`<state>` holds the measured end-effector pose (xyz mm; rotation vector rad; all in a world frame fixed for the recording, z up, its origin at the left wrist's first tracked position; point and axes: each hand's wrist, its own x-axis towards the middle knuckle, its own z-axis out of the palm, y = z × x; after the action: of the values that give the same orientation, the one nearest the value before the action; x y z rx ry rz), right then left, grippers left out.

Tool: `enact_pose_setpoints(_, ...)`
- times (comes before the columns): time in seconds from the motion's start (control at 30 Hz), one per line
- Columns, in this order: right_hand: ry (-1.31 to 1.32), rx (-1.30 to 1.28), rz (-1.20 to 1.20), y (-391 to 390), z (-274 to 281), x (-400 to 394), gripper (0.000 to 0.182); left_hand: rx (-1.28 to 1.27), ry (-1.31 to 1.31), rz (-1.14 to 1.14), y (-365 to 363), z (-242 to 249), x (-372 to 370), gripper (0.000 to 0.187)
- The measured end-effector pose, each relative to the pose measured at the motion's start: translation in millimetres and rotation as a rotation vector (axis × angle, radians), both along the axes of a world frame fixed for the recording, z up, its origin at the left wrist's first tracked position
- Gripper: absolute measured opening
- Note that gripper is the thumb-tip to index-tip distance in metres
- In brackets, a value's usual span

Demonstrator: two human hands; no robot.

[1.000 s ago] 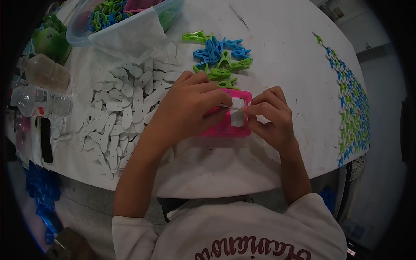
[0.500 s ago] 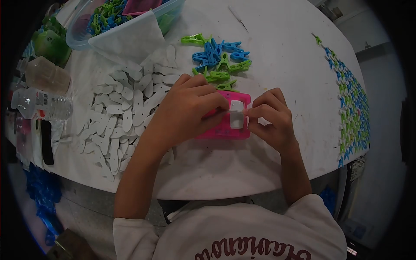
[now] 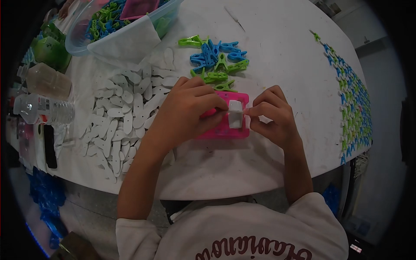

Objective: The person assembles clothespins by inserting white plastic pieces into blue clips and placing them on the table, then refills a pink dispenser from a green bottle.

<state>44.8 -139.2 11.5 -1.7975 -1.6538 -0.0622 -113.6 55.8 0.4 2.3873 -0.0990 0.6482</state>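
Note:
A bright pink tray [image 3: 240, 133] lies on the white table near its front edge, and a small white piece [image 3: 235, 115] stands out over its right part. My left hand [image 3: 190, 108] covers the tray's left side, its thumb and forefinger pinched at the left edge of the white piece. From the right, my right hand [image 3: 274, 115] brings its closed thumb and forefinger to the other edge. Anything thin between the fingertips is too small to name. Just beyond the tray are green clips [image 3: 224, 86] and blue clips [image 3: 210, 54].
Flat white pieces [image 3: 128, 110] are heaped on the left. A blue tub [image 3: 167, 21] of clips stands at the back left, bottles [image 3: 58, 112] at the left edge. A pointed tool [image 3: 234, 18] lies far back, and rows of joined clips [image 3: 353, 104] line the right edge.
The view has shifted slightly, so the table things appear moved a little. Both hands stay at the white piece with nearly the same finger pose.

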Motion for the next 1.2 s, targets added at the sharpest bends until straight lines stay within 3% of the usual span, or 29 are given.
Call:
enact_pose_setpoints(0.37,-0.048,0.022,0.012,-9,16,8,0.034,-0.078,0.038,0.043,-13,-3,7,0.015)
enact_pose_setpoints(0.43,0.031,0.108,0.028,-8,18,4,0.042,-0.106,0.061,0.047,-13,-3,7,0.015)
enact_pose_setpoints(0.63,0.235,0.298,0.012,9,16,-12,0.042,-0.155,-0.03,0.04,-13,-13,11,0.01)
enact_pose_setpoints(0.93,-0.051,0.307,0.144,38,33,-28,0.05,-0.109,-0.123,0.052,-12,-4,6,0.016)
enact_pose_setpoints(1.2,0.026,0.335,0.104,44,51,-31,0.047,-0.333,-0.271,0.029,-8,8,1,0.021)
